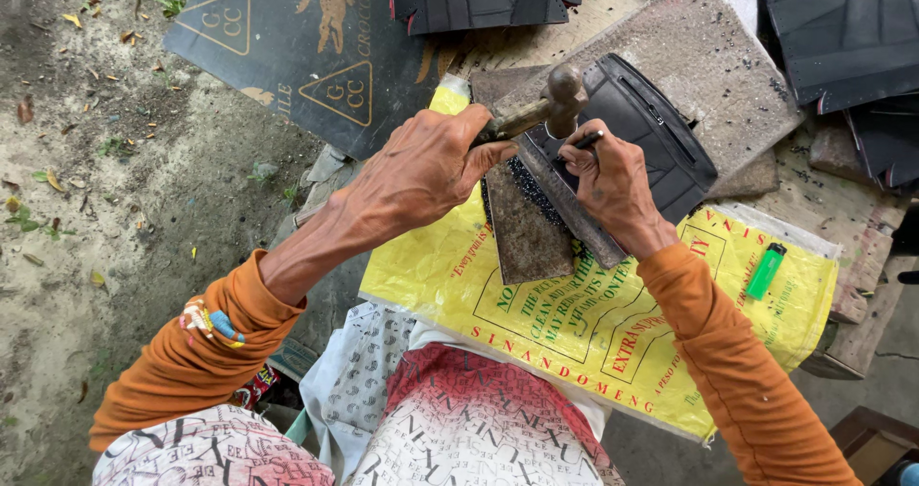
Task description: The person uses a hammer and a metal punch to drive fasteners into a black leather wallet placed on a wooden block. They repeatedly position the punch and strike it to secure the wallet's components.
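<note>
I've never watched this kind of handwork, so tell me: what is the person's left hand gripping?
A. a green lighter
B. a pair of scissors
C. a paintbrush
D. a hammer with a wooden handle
D: the left hand is closed round the wooden handle of a hammer, whose metal head sits above the black piece; the green lighter lies untouched on the yellow sack.
</note>
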